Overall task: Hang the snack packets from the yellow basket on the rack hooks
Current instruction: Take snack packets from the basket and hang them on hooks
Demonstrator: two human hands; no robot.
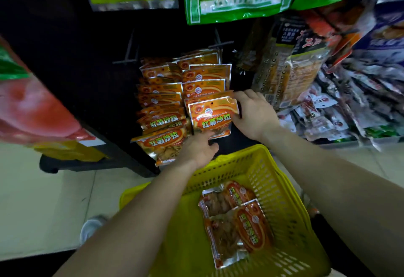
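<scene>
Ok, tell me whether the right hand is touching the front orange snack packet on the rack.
Touching. The head view shows the right hand with its fingers curled round the right edge of the front orange snack packet, with no gap.

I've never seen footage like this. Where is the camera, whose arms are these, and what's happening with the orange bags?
No machine here: a person wears a wide-angle camera on the head, so you look down along their bare arms. The right hand grips the top corner of an orange packet; the left hand touches its lower edge. It is at the front of a hanging row on a dark rack, with a second row beside it. Nearest you, a yellow basket holds more packets.
</scene>
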